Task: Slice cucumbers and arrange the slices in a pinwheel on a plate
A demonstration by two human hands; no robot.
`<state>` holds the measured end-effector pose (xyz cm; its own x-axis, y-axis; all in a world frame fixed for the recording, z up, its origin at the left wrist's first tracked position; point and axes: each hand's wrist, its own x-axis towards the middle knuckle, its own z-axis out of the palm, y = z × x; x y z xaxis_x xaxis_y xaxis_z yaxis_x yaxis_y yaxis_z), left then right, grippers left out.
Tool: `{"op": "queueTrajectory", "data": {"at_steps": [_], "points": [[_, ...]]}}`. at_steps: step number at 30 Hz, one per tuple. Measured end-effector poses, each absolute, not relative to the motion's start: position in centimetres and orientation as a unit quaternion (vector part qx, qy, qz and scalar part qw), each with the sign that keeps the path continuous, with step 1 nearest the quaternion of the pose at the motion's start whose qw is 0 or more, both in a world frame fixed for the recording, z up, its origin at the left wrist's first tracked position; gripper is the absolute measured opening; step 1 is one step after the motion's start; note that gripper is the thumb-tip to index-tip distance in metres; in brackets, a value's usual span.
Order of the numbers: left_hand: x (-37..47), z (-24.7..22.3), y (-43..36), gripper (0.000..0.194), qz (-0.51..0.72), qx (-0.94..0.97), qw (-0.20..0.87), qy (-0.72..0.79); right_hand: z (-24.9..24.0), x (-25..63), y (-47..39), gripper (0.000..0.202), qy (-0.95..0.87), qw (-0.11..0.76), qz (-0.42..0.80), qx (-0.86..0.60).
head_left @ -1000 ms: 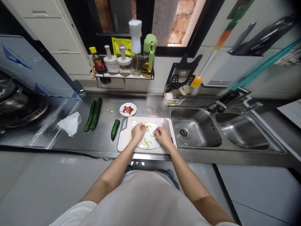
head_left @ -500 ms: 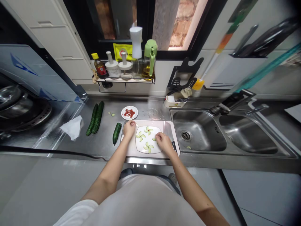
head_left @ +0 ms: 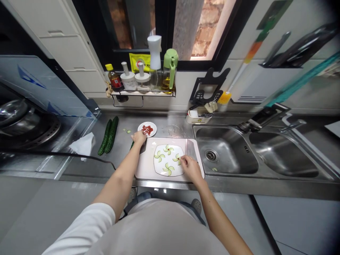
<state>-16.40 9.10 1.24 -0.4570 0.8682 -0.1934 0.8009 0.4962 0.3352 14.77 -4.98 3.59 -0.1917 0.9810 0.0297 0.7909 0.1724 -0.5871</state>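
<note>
A squarish white plate [head_left: 160, 167] lies on the pink cutting board [head_left: 146, 170], bearing several pinwheels of green-edged slices. My right hand [head_left: 189, 166] is at the plate's right edge, fingertips pinched beside the right pinwheel [head_left: 177, 159]; what they hold, if anything, is too small to make out. My left hand [head_left: 139, 137] reaches to the near left rim of a small round white dish [head_left: 153, 133] of red bits [head_left: 147, 130]. Its fingers are bunched together, and their contents cannot be made out.
Two long cucumbers [head_left: 111, 134] lie to the left near a white cloth [head_left: 83, 144]. A knife blade [head_left: 190, 147] rests on the board's right side. The double sink [head_left: 225, 148] is to the right. A condiment rack [head_left: 148, 92] hangs behind.
My left hand has moved left and away from me, from the board's top edge to the small dish, its forearm now covering most of the short cucumber. My right hand has drawn slightly off the right pinwheel.
</note>
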Motion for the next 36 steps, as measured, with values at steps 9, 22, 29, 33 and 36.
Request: {"op": "queueTrajectory", "data": {"at_steps": [9,22,29,33,36], "points": [[-15.8,0.5,10.9,0.013,0.07,0.511,0.192,0.835,3.1,15.7,-6.0,0.023,-0.741,0.207,0.207,-0.605],[-15.3,0.2,11.1,0.023,0.113,0.491,0.19,0.843,2.3,16.0,-5.9,0.023,-0.732,0.206,0.211,-0.614],[-15.6,0.1,9.6,0.009,0.366,0.398,0.315,0.78,2.5,15.1,-5.2,0.023,-0.728,0.192,0.228,-0.618],[-14.3,0.5,8.7,0.014,0.447,0.385,0.389,0.707,2.7,14.6,-4.8,0.02,-0.735,0.195,0.233,-0.606],[-13.3,1.1,7.7,0.02,0.474,0.375,0.449,0.658,2.8,14.3,-4.5,0.02,-0.739,0.198,0.236,-0.599]]}}
